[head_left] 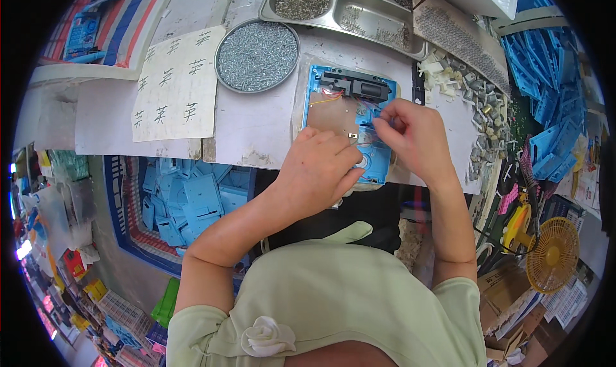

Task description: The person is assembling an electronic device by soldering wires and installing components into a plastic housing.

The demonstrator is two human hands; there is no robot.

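Two bare forearms rise from the lower edge, over a pale green shirt (333, 303), and meet above a blue plastic housing (378, 165) that lies flat on the white tabletop (256, 123), close to its near edge. The left hand (317, 171) rests knuckles-up on the housing's near left part, fingers curled loosely downward; whether that grip has hold of anything cannot be told, since the palm hides it. The right hand (410, 139) hovers over the housing's right side, its thumb and forefinger pinched together on something too small to make out, near thin coloured wires (333, 96) that run across the housing's brownish inner panel (330, 117). At the far end of the housing sits a black oblong component (356, 85).

Left of the housing, a white sheet (176, 85) with handwritten marks lies on the tabletop. Beyond the housing, up and to the left, stands a round metal dish (256, 56) filled with small screws. Further beyond the housing, a compartmented metal tray (346, 11) holds more small metal parts. Right of the housing, stacks of blue plastic parts (545, 91) crowd the edge.
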